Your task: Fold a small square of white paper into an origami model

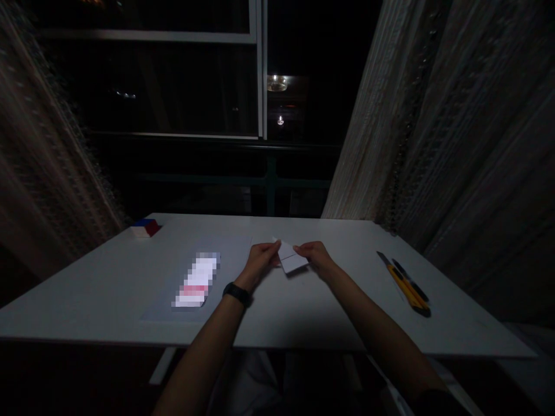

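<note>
A small folded piece of white paper is held just above the white table, near its middle. My left hand, with a dark band on its wrist, pinches the paper's left side. My right hand pinches its right side. Both hands have fingers closed on the paper. A crease line runs across the paper's face.
A larger pale sheet lies left of my hands with a blurred white and pink item on it. A yellow utility knife and a dark pen lie at the right. A red, white and blue block sits far left. Curtains hang on both sides of a dark window.
</note>
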### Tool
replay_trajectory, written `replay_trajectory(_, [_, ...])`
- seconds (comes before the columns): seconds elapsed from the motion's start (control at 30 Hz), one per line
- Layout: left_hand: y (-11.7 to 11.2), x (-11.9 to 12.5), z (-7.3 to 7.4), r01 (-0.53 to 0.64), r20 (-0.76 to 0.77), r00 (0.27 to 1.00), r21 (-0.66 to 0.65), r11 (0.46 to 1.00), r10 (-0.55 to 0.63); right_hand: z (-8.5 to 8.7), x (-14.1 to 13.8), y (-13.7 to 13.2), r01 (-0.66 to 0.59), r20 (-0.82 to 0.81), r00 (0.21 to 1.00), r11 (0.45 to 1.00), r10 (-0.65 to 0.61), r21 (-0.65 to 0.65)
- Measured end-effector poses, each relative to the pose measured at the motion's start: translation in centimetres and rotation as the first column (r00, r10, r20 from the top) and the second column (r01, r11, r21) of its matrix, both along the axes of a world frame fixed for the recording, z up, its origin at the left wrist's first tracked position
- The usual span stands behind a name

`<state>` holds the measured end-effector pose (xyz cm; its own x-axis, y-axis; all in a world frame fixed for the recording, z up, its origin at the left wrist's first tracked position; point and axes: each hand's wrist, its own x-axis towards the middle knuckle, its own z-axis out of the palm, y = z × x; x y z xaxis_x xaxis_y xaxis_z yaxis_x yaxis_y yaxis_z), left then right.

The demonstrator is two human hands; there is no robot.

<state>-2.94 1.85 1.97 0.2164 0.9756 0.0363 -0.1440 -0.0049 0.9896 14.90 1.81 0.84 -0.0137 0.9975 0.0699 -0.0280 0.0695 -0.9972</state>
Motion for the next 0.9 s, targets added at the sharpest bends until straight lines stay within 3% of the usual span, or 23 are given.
replay_trajectory(0.17, [0.3, -0.3, -0.3, -0.114, 0.035, 0.993, 0.073, 0.991, 0.112, -0.3, -0.2, -0.1, -0.086, 0.037, 0.996, 0.996, 0.087, -0.018])
replay_trajectory(0.33, [0.2, -0.2, 0.1, -0.146, -0.004, 0.989, 0.127, 0.981, 0.148, -0.3, -0.3, -0.1, -0.055, 0.03, 0.998, 0.998, 0.055, -0.011])
replay_trajectory(0.47, [-0.1, 0.1, 0.5, -0.12, 0.038, 0.992, 0.037, 0.992, 0.118, -0.3, -0.4, 0.0, -0.01, -0.011, 1.0, 0.999, 0.009, -0.042])
replay_trajectory(0.6, [-0.4, 0.0, 0.6, -0.017, 0.143, 0.989, -0.089, 0.996, 0.03, -0.7, -0.6, 0.0, 0.019, -0.088, 0.996, 0.995, -0.028, -0.103])
replay_trajectory(0.7, [-0.5, -0.1, 0.5, 0.029, 0.109, 0.994, -0.039, 0.999, -0.025, -1.0, -0.8, 0.0, 0.018, -0.124, 0.992, 0.994, -0.032, -0.106])
replay_trajectory(0.9, [-0.2, 0.0, 0.1, -0.02, 0.019, 1.0, 0.013, 1.0, 0.019, -0.9, -1.2, -0.3, -0.035, -0.098, 0.995, 0.996, 0.027, -0.082])
